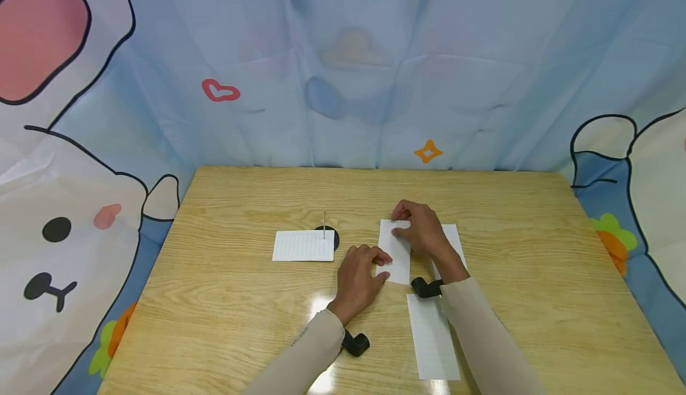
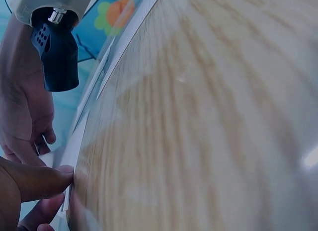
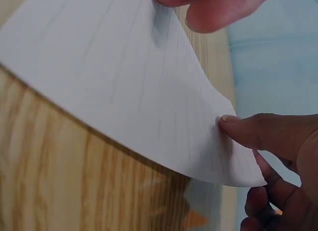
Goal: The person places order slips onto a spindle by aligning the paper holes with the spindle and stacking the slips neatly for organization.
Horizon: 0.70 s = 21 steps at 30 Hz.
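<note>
My right hand (image 1: 423,231) pinches the far end of a white paper slip (image 1: 395,270), thumb against the lined face in the right wrist view and fingers behind. At the slip's left edge is my left hand (image 1: 358,279); its thumb (image 2: 49,179) and a fingertip pinch that edge in the left wrist view. The slip (image 3: 144,92) bends in a curve, lifted at its far end. To the left, a ruled paper slip (image 1: 301,247) lies on a black round base (image 1: 336,241), with a thin upright spike (image 1: 324,222) rising through it near its right end.
Another white slip (image 1: 455,243) lies partly hidden behind my right hand. A ruled slip (image 1: 435,347) rests nearer me, beside my right sleeve (image 1: 482,329). Everything lies on a wooden table (image 1: 236,299) with a printed curtain (image 1: 354,127) beyond its back edge.
</note>
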Each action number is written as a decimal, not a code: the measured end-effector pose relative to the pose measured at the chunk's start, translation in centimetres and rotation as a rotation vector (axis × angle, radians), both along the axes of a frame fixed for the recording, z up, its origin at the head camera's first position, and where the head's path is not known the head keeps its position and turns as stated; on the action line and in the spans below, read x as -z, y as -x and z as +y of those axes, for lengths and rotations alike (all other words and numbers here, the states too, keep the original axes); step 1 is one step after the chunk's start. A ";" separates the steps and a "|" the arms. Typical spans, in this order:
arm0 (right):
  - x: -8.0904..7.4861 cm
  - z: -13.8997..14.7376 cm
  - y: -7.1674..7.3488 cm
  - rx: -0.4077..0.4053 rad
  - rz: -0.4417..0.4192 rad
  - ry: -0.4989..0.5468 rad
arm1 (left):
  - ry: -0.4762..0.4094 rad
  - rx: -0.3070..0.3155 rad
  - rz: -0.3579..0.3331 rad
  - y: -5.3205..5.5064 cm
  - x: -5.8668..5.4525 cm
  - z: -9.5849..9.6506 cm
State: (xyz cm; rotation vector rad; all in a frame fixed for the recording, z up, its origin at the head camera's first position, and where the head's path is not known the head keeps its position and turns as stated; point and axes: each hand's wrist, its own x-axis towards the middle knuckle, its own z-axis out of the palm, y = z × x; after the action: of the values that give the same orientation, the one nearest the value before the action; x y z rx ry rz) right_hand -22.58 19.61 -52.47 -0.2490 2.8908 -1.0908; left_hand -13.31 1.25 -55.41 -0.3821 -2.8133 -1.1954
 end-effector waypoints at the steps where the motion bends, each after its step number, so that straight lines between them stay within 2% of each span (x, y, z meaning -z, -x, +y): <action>1: 0.0 0.1 0.0 -0.009 0.005 -0.003 | 0.002 0.004 0.002 0.0 0.0 0.0; 11: -0.4 0.9 -0.3 -0.094 -0.085 -0.001 | -0.007 0.013 0.032 -0.1 -0.1 -0.4; 21: -1.0 3.0 -1.2 -0.109 -0.077 0.133 | -0.031 -0.015 0.038 -0.3 0.2 -1.1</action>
State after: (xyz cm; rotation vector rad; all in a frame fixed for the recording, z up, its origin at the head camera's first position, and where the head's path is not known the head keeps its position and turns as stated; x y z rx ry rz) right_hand -21.40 22.57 -51.48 -0.3571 2.7066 -1.2451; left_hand -13.03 0.14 -55.63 -0.3768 -2.7571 -1.2147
